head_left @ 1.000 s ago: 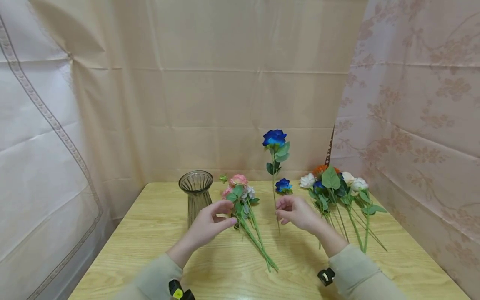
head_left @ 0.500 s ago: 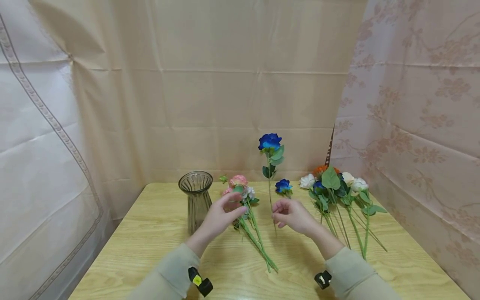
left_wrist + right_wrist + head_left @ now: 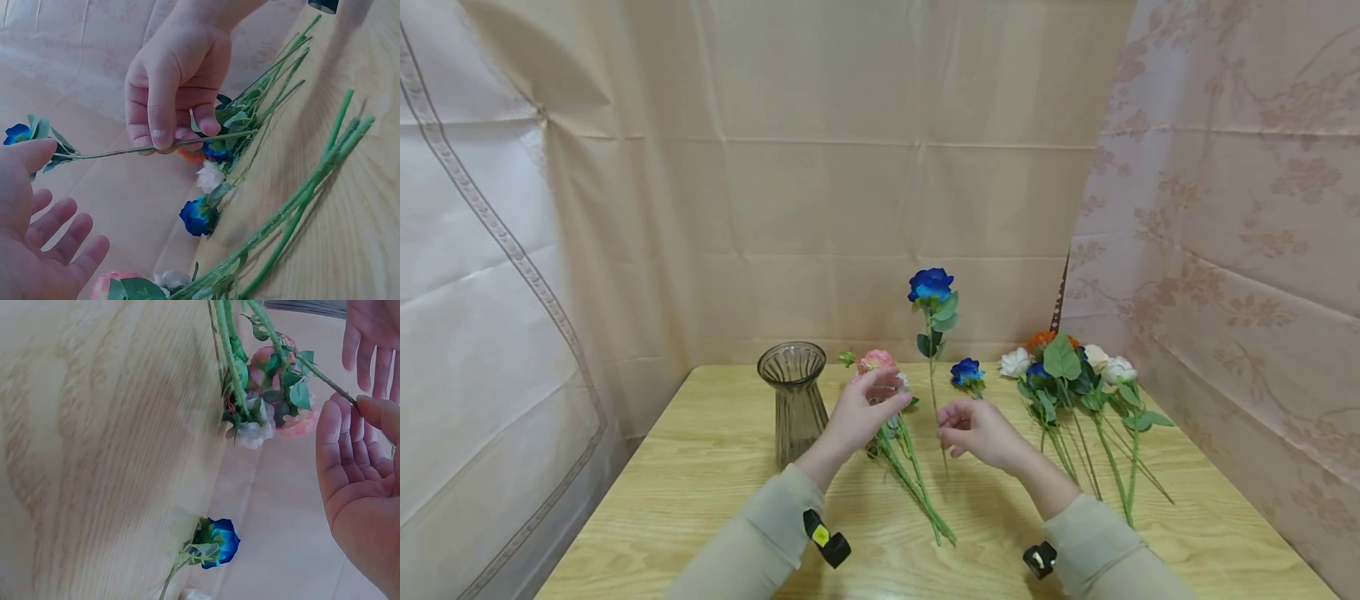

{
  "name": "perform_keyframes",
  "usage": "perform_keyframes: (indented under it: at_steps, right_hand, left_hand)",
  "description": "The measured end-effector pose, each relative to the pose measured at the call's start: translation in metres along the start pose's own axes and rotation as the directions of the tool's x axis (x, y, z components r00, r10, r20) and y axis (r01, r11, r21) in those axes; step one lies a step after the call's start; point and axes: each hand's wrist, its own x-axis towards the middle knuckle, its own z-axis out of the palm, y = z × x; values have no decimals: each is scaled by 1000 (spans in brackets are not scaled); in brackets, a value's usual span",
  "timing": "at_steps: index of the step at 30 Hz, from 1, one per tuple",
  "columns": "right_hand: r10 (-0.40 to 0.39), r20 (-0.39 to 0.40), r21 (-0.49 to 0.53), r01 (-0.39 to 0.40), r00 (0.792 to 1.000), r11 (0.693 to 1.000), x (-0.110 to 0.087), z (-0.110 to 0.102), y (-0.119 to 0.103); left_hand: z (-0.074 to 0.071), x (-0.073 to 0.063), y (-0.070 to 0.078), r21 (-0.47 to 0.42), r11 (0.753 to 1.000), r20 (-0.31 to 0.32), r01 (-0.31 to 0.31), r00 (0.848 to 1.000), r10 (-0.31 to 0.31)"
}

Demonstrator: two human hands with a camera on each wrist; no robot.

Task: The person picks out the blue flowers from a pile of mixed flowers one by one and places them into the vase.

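Observation:
My right hand [image 3: 981,435] pinches the thin stem of a blue artificial rose [image 3: 931,285] between thumb and fingertips and holds it upright, bloom on top. In the left wrist view that stem [image 3: 112,152] runs across under the right thumb. My left hand [image 3: 859,417], fingers spread and holding nothing, is raised over the pink and white flowers [image 3: 877,360], hiding part of them. Their green stems [image 3: 917,492] lie toward the table's front. The left wrist view shows the left hand [image 3: 44,219] close to the held rose's bloom.
A smoky glass vase [image 3: 797,408] stands left of the pink flowers. Another blue rose [image 3: 967,372] lies behind the right hand. Several white, orange and blue flowers [image 3: 1060,375] lie at the right of the wooden table [image 3: 647,508]. Curtains [image 3: 880,200] hang behind.
The right hand has carried the upright blue rose a little to the left. My left hand has moved rightward and up over the pink flowers, toward the rose.

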Motion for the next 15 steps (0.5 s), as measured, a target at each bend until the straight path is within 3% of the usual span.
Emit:
perform_keyframes:
  at_steps: [15]
  right_hand:
    - [-36, 21, 0, 36, 999, 999, 5, 7, -2]
  left_hand:
    - [7, 17, 9, 18, 1000, -28, 14, 1000, -13]
